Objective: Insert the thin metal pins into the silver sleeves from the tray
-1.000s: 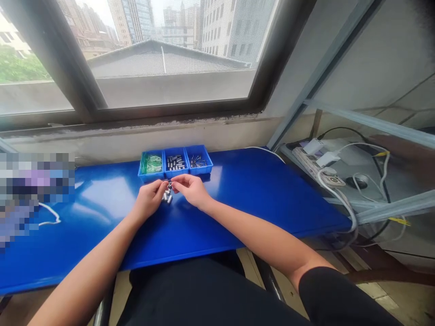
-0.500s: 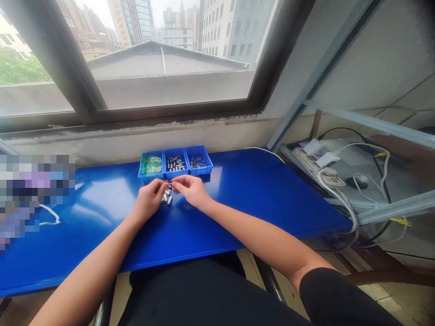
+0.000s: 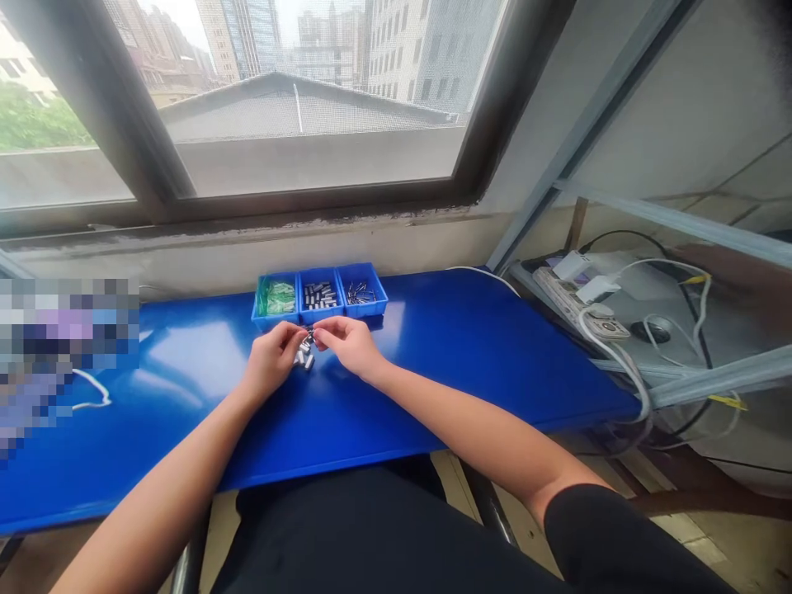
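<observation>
My left hand (image 3: 273, 355) and my right hand (image 3: 348, 344) meet fingertip to fingertip over the table, both in a pinch. Between them is a small dark and silvery piece (image 3: 310, 334), mostly covered by the fingers and too small to name. Just below the fingertips, several small silver-white cylindrical pieces (image 3: 305, 359) lie in a loose pile on the blue tabletop. Behind the hands stand three joined blue bins. The left bin (image 3: 276, 318) holds white pieces in green plastic, the middle bin (image 3: 322, 314) short metallic cylinders, the right bin (image 3: 366, 310) thin dark pin-like parts.
The blue table (image 3: 470, 355) runs along a wall under a window (image 3: 309, 198). At right, a metal rack (image 3: 723, 375) holds a power strip (image 3: 585, 305) with white plugs and tangled cables. A white cable (image 3: 92, 386) lies at left beside a blurred-out area.
Both hands stay in nearly the same place, with fingertips still together on the small piece. Only slight finger movement and a tiny camera shift show.
</observation>
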`<state>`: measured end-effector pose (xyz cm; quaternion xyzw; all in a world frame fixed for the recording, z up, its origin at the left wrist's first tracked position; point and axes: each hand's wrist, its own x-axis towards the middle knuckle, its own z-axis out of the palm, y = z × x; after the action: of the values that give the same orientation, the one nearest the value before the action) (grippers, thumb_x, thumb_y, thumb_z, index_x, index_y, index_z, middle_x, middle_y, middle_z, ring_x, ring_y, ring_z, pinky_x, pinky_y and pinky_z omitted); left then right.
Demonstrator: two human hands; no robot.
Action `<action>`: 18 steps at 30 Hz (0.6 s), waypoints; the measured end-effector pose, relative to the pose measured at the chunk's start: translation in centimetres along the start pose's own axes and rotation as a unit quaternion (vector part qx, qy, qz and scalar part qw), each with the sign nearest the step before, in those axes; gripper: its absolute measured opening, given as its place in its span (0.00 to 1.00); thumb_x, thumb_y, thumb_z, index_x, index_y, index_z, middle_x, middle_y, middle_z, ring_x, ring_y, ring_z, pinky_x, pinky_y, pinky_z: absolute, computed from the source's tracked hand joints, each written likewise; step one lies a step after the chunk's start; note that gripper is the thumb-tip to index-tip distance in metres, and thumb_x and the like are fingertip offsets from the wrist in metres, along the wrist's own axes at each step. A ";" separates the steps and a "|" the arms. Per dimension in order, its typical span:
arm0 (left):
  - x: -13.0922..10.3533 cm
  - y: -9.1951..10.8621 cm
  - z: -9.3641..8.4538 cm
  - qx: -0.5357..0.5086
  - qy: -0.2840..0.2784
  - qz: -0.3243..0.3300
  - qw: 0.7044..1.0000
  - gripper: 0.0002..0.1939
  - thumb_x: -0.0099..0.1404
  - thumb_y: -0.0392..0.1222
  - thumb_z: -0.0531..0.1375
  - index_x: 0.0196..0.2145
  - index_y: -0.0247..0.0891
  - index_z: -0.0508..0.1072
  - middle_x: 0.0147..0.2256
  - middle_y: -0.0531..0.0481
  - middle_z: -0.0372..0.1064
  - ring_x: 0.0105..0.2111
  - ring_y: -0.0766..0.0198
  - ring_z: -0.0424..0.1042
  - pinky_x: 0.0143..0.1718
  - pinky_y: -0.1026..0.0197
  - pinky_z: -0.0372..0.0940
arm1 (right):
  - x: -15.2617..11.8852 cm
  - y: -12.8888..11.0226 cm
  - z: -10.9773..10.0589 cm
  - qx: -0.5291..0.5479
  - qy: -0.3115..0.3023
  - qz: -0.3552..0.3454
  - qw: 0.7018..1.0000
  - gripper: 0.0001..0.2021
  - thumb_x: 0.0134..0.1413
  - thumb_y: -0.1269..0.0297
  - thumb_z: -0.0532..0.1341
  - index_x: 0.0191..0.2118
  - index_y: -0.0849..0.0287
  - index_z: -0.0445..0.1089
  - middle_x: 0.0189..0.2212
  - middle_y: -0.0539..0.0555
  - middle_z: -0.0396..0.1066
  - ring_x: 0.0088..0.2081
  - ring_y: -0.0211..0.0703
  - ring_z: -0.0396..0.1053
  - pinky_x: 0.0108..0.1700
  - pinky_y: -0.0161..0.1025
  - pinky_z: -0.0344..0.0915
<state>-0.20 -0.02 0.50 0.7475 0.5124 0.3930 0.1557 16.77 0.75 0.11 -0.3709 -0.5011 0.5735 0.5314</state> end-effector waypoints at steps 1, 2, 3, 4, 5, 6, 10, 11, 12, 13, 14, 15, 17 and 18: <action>0.0 0.0 0.0 0.008 -0.006 -0.001 1.000 0.15 0.66 0.50 0.53 0.31 0.37 0.71 0.21 0.55 0.66 0.21 0.70 0.61 0.24 0.67 0.57 | 0.0 0.0 0.0 -0.003 -0.001 0.000 1.000 0.17 0.39 0.53 0.70 0.32 0.61 0.73 0.26 0.52 0.74 0.28 0.40 0.72 0.38 0.44 0.72; 0.0 -0.1 -0.1 0.016 -0.011 -0.001 1.000 0.16 0.67 0.50 0.52 0.30 0.36 0.71 0.22 0.54 0.66 0.21 0.70 0.61 0.24 0.67 0.57 | -0.1 -0.1 0.1 -0.004 -0.001 0.000 1.000 0.17 0.39 0.53 0.70 0.32 0.61 0.73 0.26 0.52 0.74 0.28 0.40 0.72 0.37 0.43 0.73; 0.0 -0.1 -0.1 0.022 -0.014 -0.001 1.000 0.17 0.68 0.50 0.52 0.29 0.36 0.70 0.21 0.54 0.66 0.21 0.70 0.61 0.24 0.67 0.57 | -0.1 -0.2 0.1 -0.005 -0.001 0.001 1.000 0.17 0.39 0.53 0.70 0.32 0.60 0.73 0.26 0.52 0.74 0.28 0.40 0.72 0.37 0.43 0.73; 0.0 -0.1 -0.1 0.025 -0.014 -0.003 1.000 0.18 0.68 0.50 0.51 0.28 0.36 0.70 0.20 0.54 0.65 0.21 0.70 0.61 0.24 0.67 0.57 | -0.1 -0.2 0.1 -0.005 0.000 0.001 1.000 0.16 0.39 0.53 0.70 0.32 0.60 0.73 0.26 0.52 0.74 0.28 0.39 0.72 0.37 0.42 0.73; 0.0 -0.2 -0.1 0.025 -0.012 -0.006 1.000 0.18 0.68 0.51 0.51 0.28 0.36 0.70 0.20 0.55 0.64 0.20 0.70 0.60 0.24 0.67 0.56 | -0.2 -0.3 0.1 -0.003 0.001 0.001 1.000 0.16 0.38 0.53 0.70 0.32 0.60 0.73 0.26 0.52 0.74 0.28 0.39 0.72 0.37 0.42 0.73; 0.0 -0.2 0.0 0.020 -0.009 -0.010 1.000 0.17 0.67 0.51 0.52 0.29 0.36 0.71 0.19 0.55 0.64 0.19 0.70 0.60 0.23 0.67 0.56 | -0.2 -0.3 0.1 -0.001 0.003 0.002 1.000 0.16 0.38 0.53 0.70 0.32 0.60 0.73 0.26 0.52 0.75 0.28 0.39 0.72 0.37 0.42 0.73; -0.1 -0.1 0.1 -0.015 -0.005 -0.003 1.000 0.14 0.64 0.51 0.57 0.39 0.38 0.72 0.18 0.58 0.61 0.18 0.71 0.58 0.23 0.67 0.56 | -0.1 -0.3 0.0 0.007 0.006 0.010 1.000 0.17 0.38 0.53 0.70 0.32 0.60 0.73 0.27 0.52 0.75 0.28 0.39 0.72 0.38 0.43 0.73; -0.1 -0.1 0.2 -0.017 -0.002 0.003 1.000 0.14 0.64 0.51 0.57 0.39 0.38 0.72 0.18 0.58 0.61 0.18 0.71 0.58 0.23 0.67 0.56 | 0.0 -0.2 0.0 0.007 0.005 0.010 1.000 0.18 0.38 0.52 0.70 0.32 0.60 0.73 0.27 0.52 0.75 0.28 0.39 0.72 0.38 0.43 0.73; -0.1 -0.1 0.2 -0.017 0.002 0.007 1.000 0.14 0.64 0.51 0.57 0.38 0.38 0.72 0.18 0.58 0.62 0.18 0.71 0.58 0.23 0.67 0.56 | 0.0 -0.2 -0.1 0.005 0.004 0.009 1.000 0.18 0.38 0.52 0.70 0.32 0.60 0.73 0.26 0.52 0.75 0.28 0.39 0.72 0.37 0.43 0.73; -0.1 -0.1 0.2 -0.013 0.005 0.010 1.000 0.13 0.64 0.50 0.57 0.37 0.37 0.73 0.19 0.57 0.63 0.19 0.71 0.58 0.23 0.67 0.57 | 0.0 -0.1 0.0 0.003 0.003 0.005 1.000 0.18 0.38 0.52 0.70 0.32 0.60 0.73 0.26 0.52 0.75 0.28 0.39 0.72 0.37 0.42 0.73; -0.1 -0.1 0.2 -0.008 0.007 0.011 1.000 0.13 0.64 0.50 0.57 0.35 0.37 0.73 0.19 0.56 0.64 0.19 0.71 0.59 0.24 0.67 0.57 | 0.0 -0.1 0.0 0.000 0.001 0.001 1.000 0.18 0.38 0.52 0.70 0.32 0.60 0.73 0.26 0.52 0.74 0.27 0.39 0.72 0.36 0.42 0.73; -0.1 -0.1 0.1 -0.002 0.005 0.011 1.000 0.14 0.65 0.50 0.56 0.33 0.37 0.72 0.20 0.56 0.65 0.20 0.70 0.60 0.24 0.67 0.57 | 0.0 0.0 0.0 -0.002 0.000 -0.003 1.000 0.18 0.38 0.52 0.70 0.32 0.60 0.73 0.25 0.51 0.74 0.27 0.39 0.72 0.36 0.42 0.73; -0.1 -0.2 0.0 0.011 -0.004 0.007 1.000 0.16 0.66 0.50 0.54 0.30 0.36 0.72 0.21 0.54 0.66 0.21 0.70 0.61 0.24 0.67 0.57 | -0.1 0.0 0.1 -0.005 -0.003 -0.008 1.000 0.18 0.38 0.52 0.70 0.32 0.60 0.73 0.25 0.51 0.74 0.27 0.39 0.72 0.35 0.41 0.73; -0.1 -0.2 0.0 0.015 -0.010 0.004 1.000 0.17 0.67 0.50 0.53 0.29 0.36 0.71 0.21 0.54 0.66 0.21 0.70 0.61 0.24 0.67 0.57 | -0.2 -0.1 0.1 -0.007 -0.004 -0.008 1.000 0.17 0.38 0.52 0.70 0.32 0.60 0.74 0.25 0.51 0.75 0.27 0.39 0.72 0.35 0.41 0.73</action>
<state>-0.35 0.02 0.32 0.7556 0.5138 0.3783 0.1484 16.72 0.58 0.17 -0.3678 -0.5103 0.5673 0.5315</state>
